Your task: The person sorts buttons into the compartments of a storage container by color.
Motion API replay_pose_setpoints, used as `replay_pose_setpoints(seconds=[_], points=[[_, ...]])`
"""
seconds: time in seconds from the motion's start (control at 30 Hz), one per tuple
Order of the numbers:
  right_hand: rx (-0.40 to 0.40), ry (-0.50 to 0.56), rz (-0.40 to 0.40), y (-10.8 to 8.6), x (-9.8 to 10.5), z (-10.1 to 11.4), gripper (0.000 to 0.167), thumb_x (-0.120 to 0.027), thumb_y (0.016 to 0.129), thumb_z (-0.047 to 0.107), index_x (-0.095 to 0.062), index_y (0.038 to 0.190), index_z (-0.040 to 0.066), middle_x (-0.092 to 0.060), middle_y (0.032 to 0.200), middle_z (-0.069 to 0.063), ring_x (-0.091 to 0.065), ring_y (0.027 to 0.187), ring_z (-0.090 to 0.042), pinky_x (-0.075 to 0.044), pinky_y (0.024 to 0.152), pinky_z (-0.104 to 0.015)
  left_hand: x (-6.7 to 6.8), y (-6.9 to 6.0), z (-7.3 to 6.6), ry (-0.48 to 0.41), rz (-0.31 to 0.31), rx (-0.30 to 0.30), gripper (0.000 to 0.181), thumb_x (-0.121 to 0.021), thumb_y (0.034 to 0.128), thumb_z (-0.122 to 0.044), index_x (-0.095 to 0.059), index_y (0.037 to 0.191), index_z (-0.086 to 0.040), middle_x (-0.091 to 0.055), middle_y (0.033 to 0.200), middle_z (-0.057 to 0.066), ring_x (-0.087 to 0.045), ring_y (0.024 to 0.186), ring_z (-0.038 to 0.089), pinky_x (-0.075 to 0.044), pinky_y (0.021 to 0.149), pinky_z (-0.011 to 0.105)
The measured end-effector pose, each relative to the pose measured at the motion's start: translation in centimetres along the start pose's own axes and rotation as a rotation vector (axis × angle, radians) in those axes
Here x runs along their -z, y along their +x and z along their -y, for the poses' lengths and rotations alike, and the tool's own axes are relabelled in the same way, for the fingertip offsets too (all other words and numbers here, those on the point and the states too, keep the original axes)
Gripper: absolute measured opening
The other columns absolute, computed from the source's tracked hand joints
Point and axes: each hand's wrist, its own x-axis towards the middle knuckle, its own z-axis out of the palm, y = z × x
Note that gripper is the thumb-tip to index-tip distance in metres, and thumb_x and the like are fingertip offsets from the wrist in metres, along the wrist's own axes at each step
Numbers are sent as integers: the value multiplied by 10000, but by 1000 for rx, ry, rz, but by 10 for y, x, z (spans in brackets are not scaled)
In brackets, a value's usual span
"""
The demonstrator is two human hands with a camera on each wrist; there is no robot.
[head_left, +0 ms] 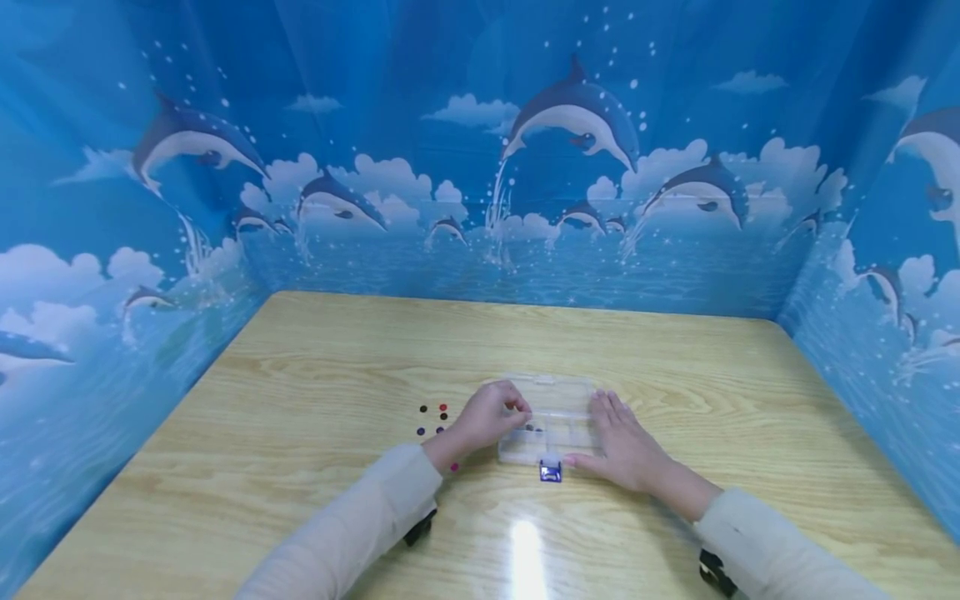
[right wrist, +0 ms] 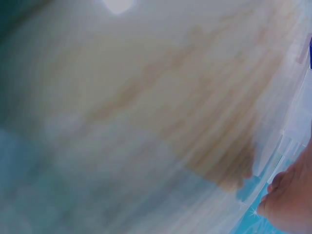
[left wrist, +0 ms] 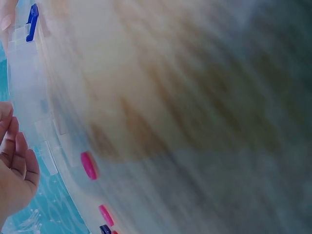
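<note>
A clear plastic compartment box [head_left: 522, 450] lies on the table with its transparent lid [head_left: 558, 392] swung back. Over the left compartments is my left hand [head_left: 487, 414], its thumb and forefinger drawn together. Whether a small piece sits between those fingertips is hidden, also in the left wrist view, where the hand [left wrist: 17, 170] shows at the edge. Small dark discs [head_left: 529, 427] lie in a compartment just below the fingers. My right hand [head_left: 626, 442] rests along the right side of the box, fingers straight and thumb near the front edge. A blue latch [head_left: 551, 472] projects from the box's front.
Several small round button-like discs lie left of the box, among them a red disc [head_left: 443, 407], a black disc [head_left: 423, 409] and a pink disc [head_left: 454, 467]. The wood-grain table [head_left: 360, 350] is bordered by a blue dolphin-print curtain [head_left: 420, 242].
</note>
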Motion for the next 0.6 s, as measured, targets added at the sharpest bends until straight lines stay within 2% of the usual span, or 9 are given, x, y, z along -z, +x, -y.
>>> replay_pose_setpoints(seconds=[0.33, 0.6], points=[[2, -2, -3, 0, -1, 0, 1003, -526, 826, 615, -209, 1390, -151, -203, 1455, -342, -152, 1373, -475, -186, 1114, -549, 1, -2, 4, -41, -12, 17, 53, -664, 833, -142, -696, 860, -110, -633, 865, -17, -534, 832, 94, -459, 758, 202], [5, -7, -2, 1, -1, 0, 1006, -525, 824, 618, -211, 1388, -154, -203, 1455, -343, -156, 1373, -473, -178, 1119, -543, 12, -5, 9, -115, -18, 39, 106, -651, 845, -129, -688, 940, -98, -660, 915, 0, -557, 862, 109, -475, 756, 211]])
